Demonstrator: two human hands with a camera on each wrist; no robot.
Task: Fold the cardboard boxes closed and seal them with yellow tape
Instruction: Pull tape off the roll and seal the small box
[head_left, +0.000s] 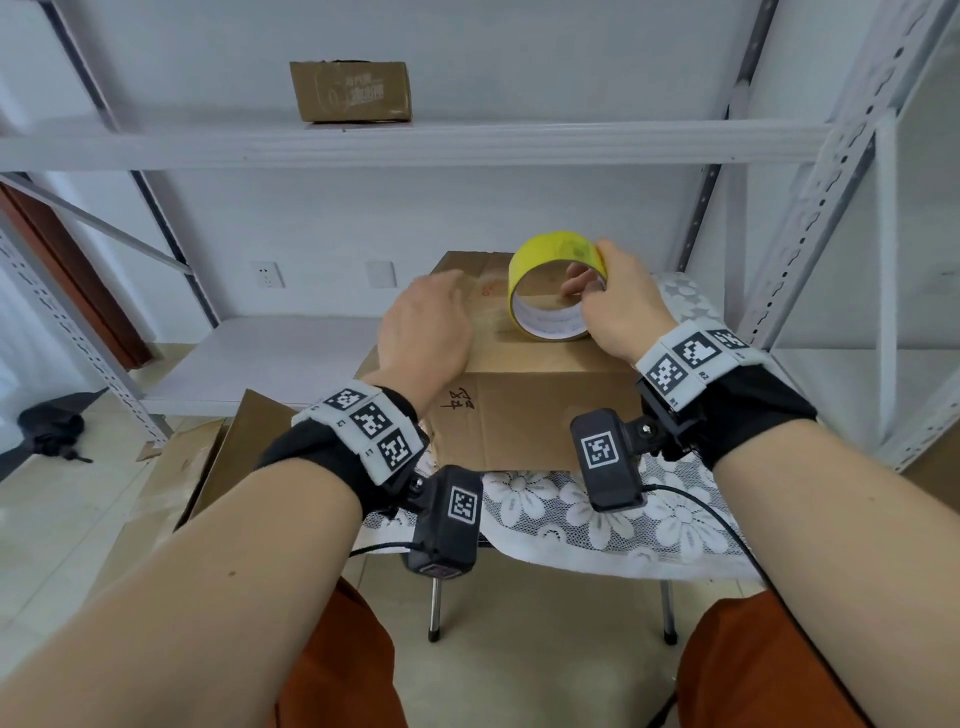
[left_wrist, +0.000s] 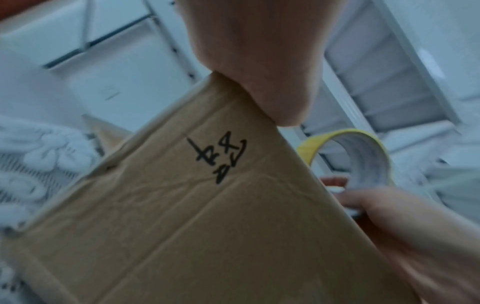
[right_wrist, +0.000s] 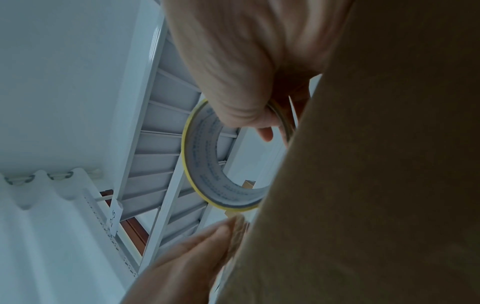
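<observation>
A white metal shelving rack (head_left: 415, 148) fills the wall ahead, its upper shelf carrying a small brown cardboard box (head_left: 351, 92) with faint printing on its side. Below it stands a small counter (head_left: 613, 525) draped in a white lace cloth with a flower pattern. To the left of the counter, flattened brown cardboard sheets (head_left: 218, 457) lie on the tiled floor, with a dark bundle farther left by the rack's foot.

On the counter sits a large brown cardboard box (head_left: 524, 410), its top flaps folded down flat; black handwritten marks show on the near side face. No tape can be made out along its top seam.

The left hand (head_left: 426, 332) lies palm down on the left part of the box top, fingers stretched forward and loosely spread, holding nothing; the left wrist view shows the heel of that hand at the box's upper edge.

The right hand (head_left: 621, 306) holds a roll of yellow packing tape (head_left: 558, 260) with a white printed core. The roll stands on edge on the right part of the box top, its open ring facing the camera. The grip pinches the roll's right rim: the thumb over the outer yellow band, fingertips (head_left: 576, 283) reaching inside the core. The right wrist view shows the same hold from below, with the box wall close alongside.
</observation>
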